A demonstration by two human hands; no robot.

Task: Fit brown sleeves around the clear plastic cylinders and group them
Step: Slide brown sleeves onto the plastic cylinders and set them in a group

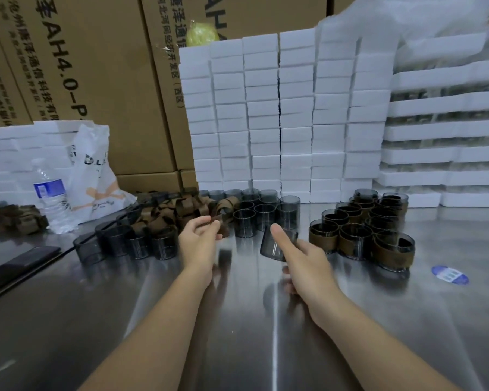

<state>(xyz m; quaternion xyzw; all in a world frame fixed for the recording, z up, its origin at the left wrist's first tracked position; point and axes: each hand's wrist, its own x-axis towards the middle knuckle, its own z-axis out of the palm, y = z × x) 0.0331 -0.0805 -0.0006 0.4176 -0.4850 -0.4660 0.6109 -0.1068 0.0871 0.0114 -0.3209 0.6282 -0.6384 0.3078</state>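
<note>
Grips one smoky clear cylinder in the right hand, just right of frame centre, with fingers curled beneath it and thumb laid along its top; holds it tilted above the steel table. Pinches a brown sleeve between thumb and fingertips of the left hand, just left of centre; somewhat blurred there. Works at the near edge of a heap of loose sleeves, centre left. Behind the hands, upright bare cylinders packed touching; more bare ones in a row toward the left. At centre right, a tight group of sleeved cylinders, touching one another, well apart from the heap. At far left, a water bottle just beside a white plastic bag. Across the upper middle, stacked white boxes; in the upper left, cardboard cartons. At lower right, a blue sticker on the table.
</note>
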